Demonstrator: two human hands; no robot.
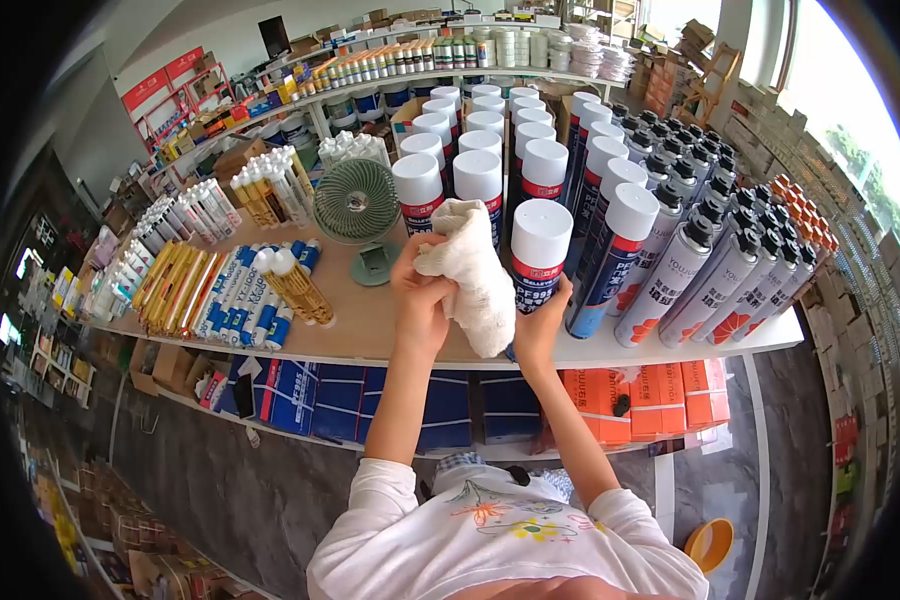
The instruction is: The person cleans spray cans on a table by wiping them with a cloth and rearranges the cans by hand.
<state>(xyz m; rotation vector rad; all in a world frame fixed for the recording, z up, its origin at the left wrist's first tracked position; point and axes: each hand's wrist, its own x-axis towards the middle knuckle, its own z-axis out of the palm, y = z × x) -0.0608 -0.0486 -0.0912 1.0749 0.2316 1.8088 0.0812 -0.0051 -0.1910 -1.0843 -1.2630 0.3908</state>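
- Head view, looking down over a display shelf (370,335) stocked with cans and tubes.
- Left hand (422,300) clenched on a white cloth (473,275); the cloth bunches above the fingers and hangs down against the can beside it.
- Right hand (540,325) wrapped around the lower body of a white-capped spray can (540,255), which stands upright at the shelf's front edge.
- Cloth touches the held can's left side, between the two hands.
- Behind the held can: rows of matching white-capped spray cans (480,140), upright, closely packed.
- Right of the held can: rows of foam cans with black nozzles (715,225), leaning together, orange and blue markings on their sides.
- Left of the held can: a small green desk fan (357,205) on its base, facing forward.
- Further left of the fan: sealant cartridges (235,290) lying flat in rows, white, blue and yellow.
- Below the held can, under the shelf: blue and orange cartons (610,390) stacked on a lower level.
- An orange bowl (710,545) sits on the floor, lower right of the can.
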